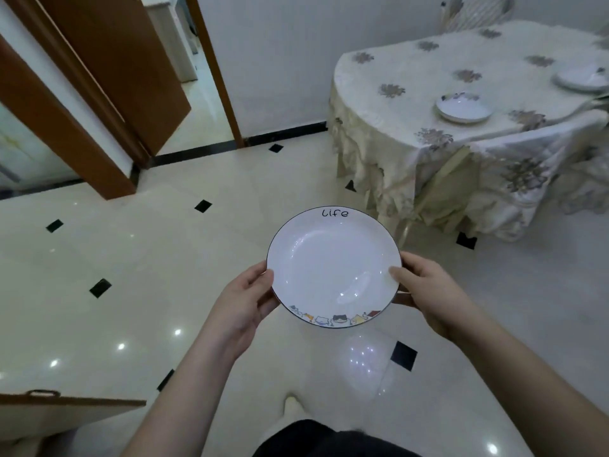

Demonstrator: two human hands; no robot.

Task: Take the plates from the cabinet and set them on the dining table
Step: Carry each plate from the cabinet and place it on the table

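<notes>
Plate (333,268) in the middle of the view, white and round, held out flat over the shiny floor (131,275). It has a thin dark edge. The word "Life" is written on its far rim, and little cartoon cats sit in a row on its near rim.

Both hands hold this plate. The left hand (244,301) grips the left edge, with the thumb on top of the rim and the other fingers tucked under. The right hand (425,291) grips the right edge the same way, thumb on top and fingers below.

The dining table (428,77) is far off to the right, well apart from the held plate. A cream cloth with grey flower shapes covers it and hangs down in folds. Two more white plates already sit on it. One plate on the table (463,107) is near the middle of the cloth. The second plate on the table (580,77) is further right, by the edge of the view.

At the far left there is a brown door (108,61) standing open. The floor has pale tiles with small black squares. A cabinet door (66,413) with a handle shows at the near left corner.
</notes>
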